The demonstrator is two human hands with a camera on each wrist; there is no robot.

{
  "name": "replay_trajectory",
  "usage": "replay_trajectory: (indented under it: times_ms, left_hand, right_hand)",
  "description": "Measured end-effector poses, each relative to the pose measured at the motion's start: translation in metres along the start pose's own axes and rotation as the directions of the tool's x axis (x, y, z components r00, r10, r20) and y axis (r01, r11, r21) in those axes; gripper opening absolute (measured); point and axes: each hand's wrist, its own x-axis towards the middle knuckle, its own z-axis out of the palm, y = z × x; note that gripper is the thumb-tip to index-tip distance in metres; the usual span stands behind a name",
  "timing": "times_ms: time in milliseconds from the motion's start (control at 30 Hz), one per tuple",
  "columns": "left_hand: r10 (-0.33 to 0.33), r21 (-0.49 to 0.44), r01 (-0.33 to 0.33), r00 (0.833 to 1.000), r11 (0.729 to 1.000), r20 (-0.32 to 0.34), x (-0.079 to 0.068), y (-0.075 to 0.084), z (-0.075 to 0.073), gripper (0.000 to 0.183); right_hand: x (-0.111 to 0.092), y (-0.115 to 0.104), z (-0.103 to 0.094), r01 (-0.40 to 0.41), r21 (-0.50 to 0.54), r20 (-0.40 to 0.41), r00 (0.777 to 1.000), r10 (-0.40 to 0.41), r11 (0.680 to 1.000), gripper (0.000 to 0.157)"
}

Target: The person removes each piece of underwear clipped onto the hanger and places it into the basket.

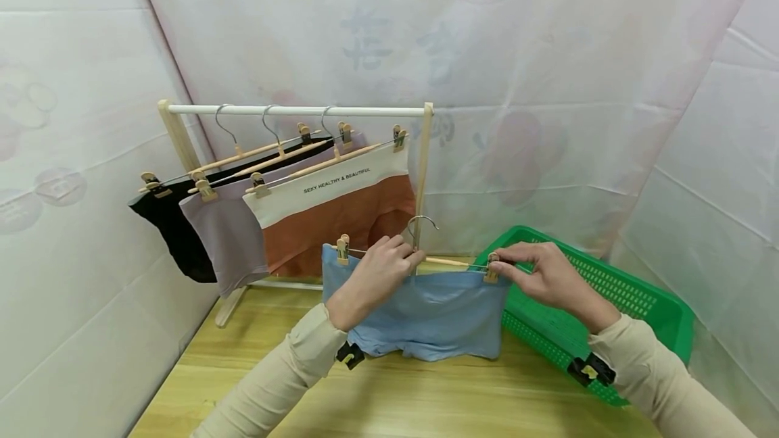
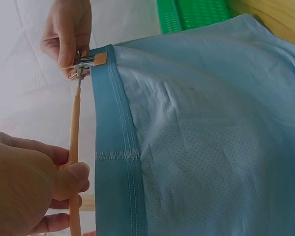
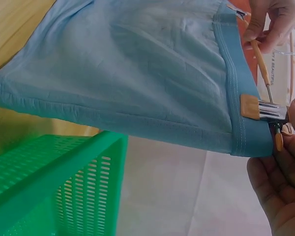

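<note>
Light blue underpants (image 1: 438, 313) hang by their waistband from a wooden clip hanger (image 1: 447, 261), held above the table. My left hand (image 1: 382, 269) grips the hanger's wooden bar near its middle, below the metal hook (image 1: 422, 220). At the right end, my right hand (image 1: 550, 279) pinches the clip (image 1: 491, 268) between thumb and fingers. That clip sits over the waistband in the right wrist view. Another clip (image 1: 343, 249) holds the waistband's left end. In the left wrist view, the waistband (image 2: 120, 155) runs alongside the bar, with a stitched seam near its middle.
Behind on the left stands a rack with a white rail (image 1: 298, 111). From it hang black underpants (image 1: 182, 235), mauve ones (image 1: 228, 235) and a white-and-rust pair (image 1: 335, 218) on clip hangers. A green plastic basket (image 1: 660, 313) stands on the wooden table (image 1: 255, 370) at right.
</note>
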Motion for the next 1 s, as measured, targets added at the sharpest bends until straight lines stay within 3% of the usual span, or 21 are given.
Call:
replay_trajectory:
  times_ms: [300,567,833,1000]
  left_hand:
    - [0.002,0.009,-0.002,1.0,1.0,-0.011,0.0002,0.0017,-0.0012,0.018]
    - [0.004,0.003,-0.005,0.999,1.0,0.042,0.001,0.0044,-0.0033,0.021]
    - [0.002,0.012,-0.003,0.998,1.0,0.067,0.0023,0.0043,-0.0044,0.018]
    - [0.01,0.017,-0.011,0.998,1.0,0.069,0.0033,0.0045,-0.0033,0.018]
  right_hand:
    - [-0.002,-0.0005,0.0023,0.003,-0.012,-0.022,1.0,-0.003,1.0,0.022]
    - [-0.0016,-0.0024,0.0029,0.018,-0.065,-0.072,0.997,-0.023,0.998,0.021]
    - [-0.0029,0.0021,0.0062,-0.025,-0.03,-0.036,0.999,0.024,0.999,0.019]
    - [-0.0014,0.0002,0.005,-0.057,-0.071,-0.056,0.997,0.053,0.996,0.036]
